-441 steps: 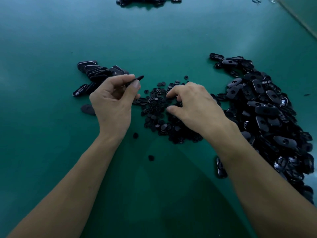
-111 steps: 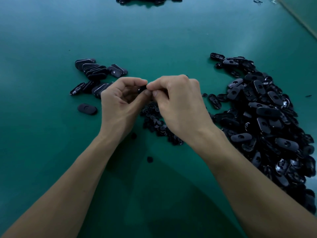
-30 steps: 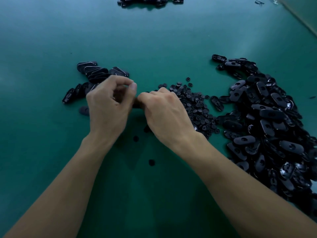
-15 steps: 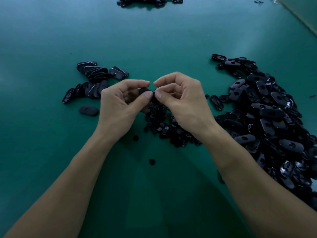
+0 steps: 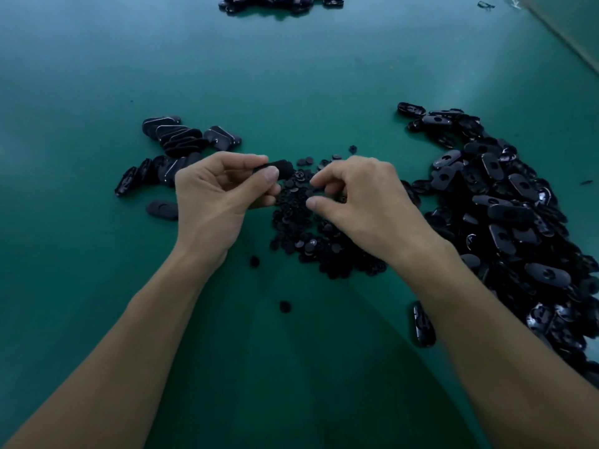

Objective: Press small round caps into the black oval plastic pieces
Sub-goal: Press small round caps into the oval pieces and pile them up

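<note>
My left hand (image 5: 217,196) pinches a black oval piece (image 5: 278,166) between thumb and fingers, held just above the table. My right hand (image 5: 363,202) hovers over the heap of small round caps (image 5: 304,228) in the middle, with curled fingertips down among them; whether it pinches a cap is hidden. A big pile of black oval pieces (image 5: 505,202) lies to the right. A smaller group of oval pieces (image 5: 178,137) lies to the left behind my left hand.
The green table (image 5: 291,76) carries another dark heap (image 5: 278,1) at the far edge. Loose caps (image 5: 285,306) lie near my forearms, a single oval piece (image 5: 162,209) sits left of my left hand, and another oval piece (image 5: 421,325) lies by my right forearm.
My hands have drawn apart. The left keeps the oval piece, and the right has dropped from the piece down onto the cap heap.
</note>
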Motion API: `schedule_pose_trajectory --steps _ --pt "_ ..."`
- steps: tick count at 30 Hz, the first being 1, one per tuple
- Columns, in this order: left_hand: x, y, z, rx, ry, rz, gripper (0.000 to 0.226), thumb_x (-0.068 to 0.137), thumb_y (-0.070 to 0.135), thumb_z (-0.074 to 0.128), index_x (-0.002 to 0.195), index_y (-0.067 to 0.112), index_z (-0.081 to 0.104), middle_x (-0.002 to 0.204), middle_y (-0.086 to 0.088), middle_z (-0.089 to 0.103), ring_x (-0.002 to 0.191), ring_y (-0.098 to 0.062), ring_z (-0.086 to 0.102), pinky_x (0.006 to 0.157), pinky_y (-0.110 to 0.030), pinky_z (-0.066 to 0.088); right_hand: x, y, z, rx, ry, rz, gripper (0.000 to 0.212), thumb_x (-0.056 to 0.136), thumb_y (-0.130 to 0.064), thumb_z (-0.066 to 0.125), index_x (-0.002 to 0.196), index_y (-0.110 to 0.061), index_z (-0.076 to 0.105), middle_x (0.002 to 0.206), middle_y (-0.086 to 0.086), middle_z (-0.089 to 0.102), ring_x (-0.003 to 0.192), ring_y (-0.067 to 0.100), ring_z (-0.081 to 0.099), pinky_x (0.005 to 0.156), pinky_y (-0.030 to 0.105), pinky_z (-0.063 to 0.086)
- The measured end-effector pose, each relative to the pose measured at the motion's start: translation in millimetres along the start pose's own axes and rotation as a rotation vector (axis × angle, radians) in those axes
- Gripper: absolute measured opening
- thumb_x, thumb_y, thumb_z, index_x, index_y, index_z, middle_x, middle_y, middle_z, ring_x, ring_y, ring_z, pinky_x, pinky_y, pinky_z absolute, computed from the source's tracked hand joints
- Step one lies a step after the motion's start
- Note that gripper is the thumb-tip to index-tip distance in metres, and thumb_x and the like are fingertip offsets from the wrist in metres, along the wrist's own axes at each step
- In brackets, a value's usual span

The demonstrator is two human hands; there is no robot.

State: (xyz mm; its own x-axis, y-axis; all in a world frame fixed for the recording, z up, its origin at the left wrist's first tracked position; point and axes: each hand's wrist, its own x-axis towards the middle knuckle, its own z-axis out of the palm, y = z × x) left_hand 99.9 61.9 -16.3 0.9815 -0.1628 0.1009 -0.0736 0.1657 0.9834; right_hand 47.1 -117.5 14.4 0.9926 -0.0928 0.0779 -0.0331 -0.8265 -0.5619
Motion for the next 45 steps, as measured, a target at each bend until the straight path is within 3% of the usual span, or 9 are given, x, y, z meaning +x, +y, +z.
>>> schedule_pose_trajectory --steps 4,14,17,20,23,25,32,40,45 --pt "0.0 0.3 -0.4 -0.004 0.002 -0.013 0.009 0.086 0.003 0.074 0.091 0.01 0.07 0.07 -0.002 0.073 0.066 -0.017 0.072 0.064 -0.022 0.057 -3.2 -3.5 3.9 -0.112 -0.077 -0.023 0.015 0.09 -0.033 0.073 0.104 -0.027 0.074 0.091 -0.008 0.056 0.096 0.015 0.058 0.09 0.036 0.05" --pt "1.4 -0.8 -0.5 -0.041 -0.029 -0.065 0.01 0.092 0.005 0.067 0.1 0.009 0.07 0.083 -0.006 0.077 0.079 -0.022 0.076 0.071 -0.024 0.059 0.6 -5.6 1.4 -0.061 -0.152 0.019 0.009 0.093 -0.025 0.067 0.087 -0.025 0.061 0.086 -0.011 0.058 0.085 0.013 0.057 0.082 0.04 0.053" --pt "0.9 -0.6 0.1 -0.024 -0.027 -0.069 0.012 0.092 0.001 0.066 0.099 0.009 0.07 0.081 -0.004 0.077 0.077 -0.02 0.076 0.07 -0.023 0.059 0.0 -8.1 -0.2 0.051 -0.127 0.026 0.01 0.094 -0.021 0.062 0.087 -0.022 0.057 0.084 -0.008 0.061 0.079 0.01 0.058 0.074 0.036 0.054" --pt "-0.2 0.6 2.6 -0.015 -0.03 -0.072 0.014 0.09 -0.004 0.067 0.096 0.008 0.07 0.08 -0.004 0.077 0.074 -0.018 0.075 0.068 -0.022 0.058 0.5 -13.4 -1.5 0.17 -0.02 -0.009 0.008 0.092 -0.012 0.062 0.09 -0.02 0.059 0.078 -0.008 0.063 0.07 0.005 0.059 0.066 0.019 0.049" --pt "-1.0 1.0 4.3 -0.011 -0.03 -0.075 0.015 0.089 -0.006 0.067 0.095 0.007 0.07 0.079 -0.002 0.077 0.072 -0.016 0.075 0.067 -0.022 0.059 2.0 -18.9 -1.7 0.243 0.03 -0.023 0.017 0.095 -0.012 0.062 0.11 -0.018 0.069 0.079 -0.015 0.065 0.072 -0.002 0.06 0.071 0.006 0.044" --pt "-0.8 1.2 4.1 -0.007 -0.021 -0.071 0.015 0.088 -0.006 0.068 0.095 0.008 0.07 0.078 -0.002 0.077 0.071 -0.016 0.075 0.067 -0.022 0.059 2.5 -21.5 -1.4 0.252 0.062 -0.041 0.019 0.095 -0.011 0.063 0.109 -0.016 0.074 0.079 -0.021 0.063 0.071 -0.007 0.059 0.073 0.002 0.041" --pt "-0.7 1.2 4.6 0.012 -0.02 -0.053 0.015 0.088 -0.005 0.069 0.094 0.009 0.07 0.078 -0.001 0.077 0.071 -0.016 0.075 0.066 -0.022 0.059 0.6 -23.3 -1.8 0.321 0.123 0.004 0.011 0.091 -0.01 0.07 0.098 -0.018 0.075 0.08 -0.012 0.072 0.075 -0.002 0.068 0.075 0.011 0.051" --pt "-4.7 -1.7 7.0 0.048 -0.041 0.0 0.014 0.086 -0.003 0.073 0.095 0.007 0.071 0.081 -0.004 0.077 0.076 -0.02 0.075 0.071 -0.028 0.061 2.2 -30.1 1.2 0.37 0.212 -0.016 0.012 0.085 -0.01 0.077 0.094 -0.017 0.08 0.079 -0.014 0.069 0.071 -0.007 0.064 0.069 0.005 0.046" --pt "-6.4 -2.1 6.4 0.035 -0.09 0.031 0.013 0.086 -0.001 0.073 0.095 0.009 0.072 0.09 -0.007 0.078 0.083 -0.024 0.075 0.077 -0.034 0.062 0.0 -34.3 9.8 0.422 0.207 -0.011 0.012 0.084 -0.012 0.08 0.093 -0.02 0.08 0.089 -0.005 0.069 0.079 0.002 0.066 0.073 0.008 0.048"
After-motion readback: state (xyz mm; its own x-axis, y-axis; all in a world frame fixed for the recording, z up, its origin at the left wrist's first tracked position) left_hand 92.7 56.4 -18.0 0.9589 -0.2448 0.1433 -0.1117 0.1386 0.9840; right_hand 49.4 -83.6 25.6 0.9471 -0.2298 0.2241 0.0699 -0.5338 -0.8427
